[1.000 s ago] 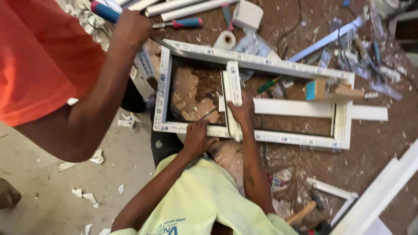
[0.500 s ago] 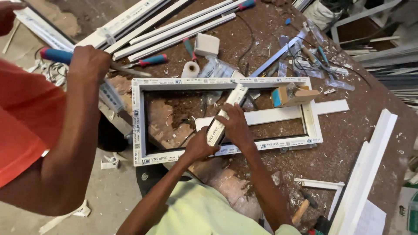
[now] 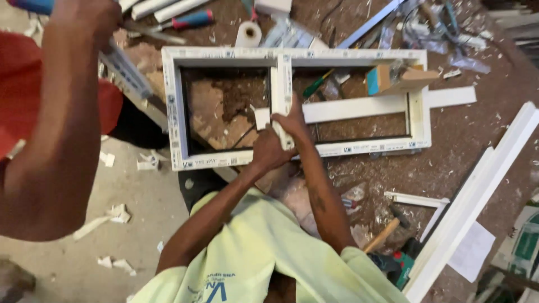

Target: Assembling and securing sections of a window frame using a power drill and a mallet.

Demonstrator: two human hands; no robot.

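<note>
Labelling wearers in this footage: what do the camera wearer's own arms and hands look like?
One own arm shows, bare from elbow to hand: no glove, watch or ring visible. Behind it, an orange-red shirt.

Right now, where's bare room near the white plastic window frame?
Free: brown benchtop between white plastic window frame and long white profile bar; grey floor left of it. Crowded: above the frame, around white tape roll and hand-held blue-handled tool.
</note>
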